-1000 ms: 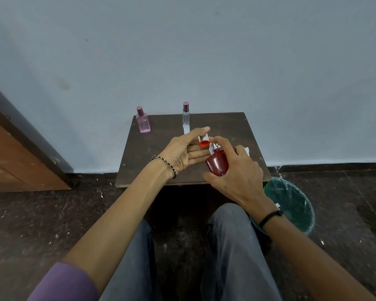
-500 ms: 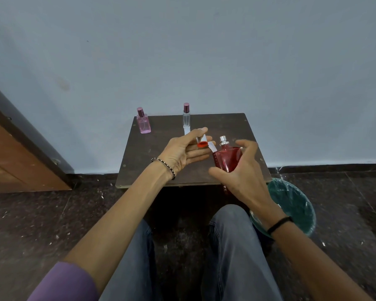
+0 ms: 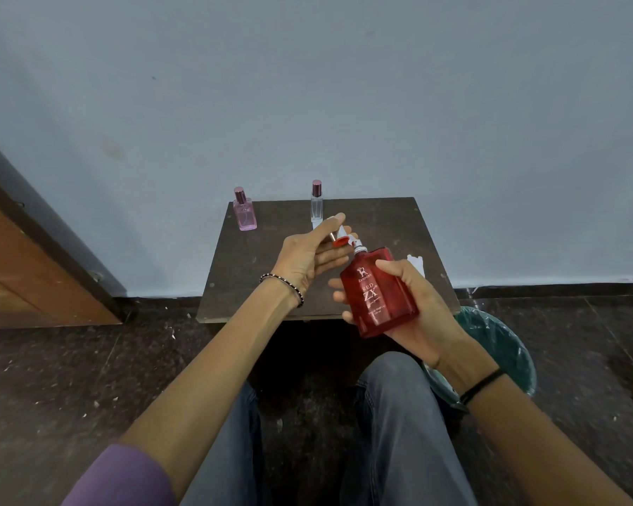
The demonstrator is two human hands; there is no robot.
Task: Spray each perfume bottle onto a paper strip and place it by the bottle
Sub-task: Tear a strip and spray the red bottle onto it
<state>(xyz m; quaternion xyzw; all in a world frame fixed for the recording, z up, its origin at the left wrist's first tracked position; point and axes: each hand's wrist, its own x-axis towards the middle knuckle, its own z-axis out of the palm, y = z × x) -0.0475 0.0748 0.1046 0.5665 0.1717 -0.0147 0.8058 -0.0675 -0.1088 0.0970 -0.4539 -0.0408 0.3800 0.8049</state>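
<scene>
My right hand (image 3: 423,315) grips a large red perfume bottle (image 3: 379,294), uncapped and tilted, its silver nozzle pointing up-left toward my left hand (image 3: 309,255). My left hand holds the bottle's red cap (image 3: 340,242) and a white paper strip (image 3: 344,232) between its fingers, just above the small dark table (image 3: 391,228). A pink bottle (image 3: 244,210) stands at the table's far left corner. A slim clear bottle (image 3: 317,203) stands at the far middle, with a white strip lying in front of it, mostly hidden by my fingers.
Loose white paper strips (image 3: 416,262) lie on the table's right side. A green-lined waste bin (image 3: 505,345) sits on the floor to the right of my knees. A wooden door (image 3: 22,272) is at the left, the wall directly behind the table.
My right hand has turned the red bottle from upright to tilted, label facing me, and drawn it nearer. My left hand has stayed in place with the cap and strip.
</scene>
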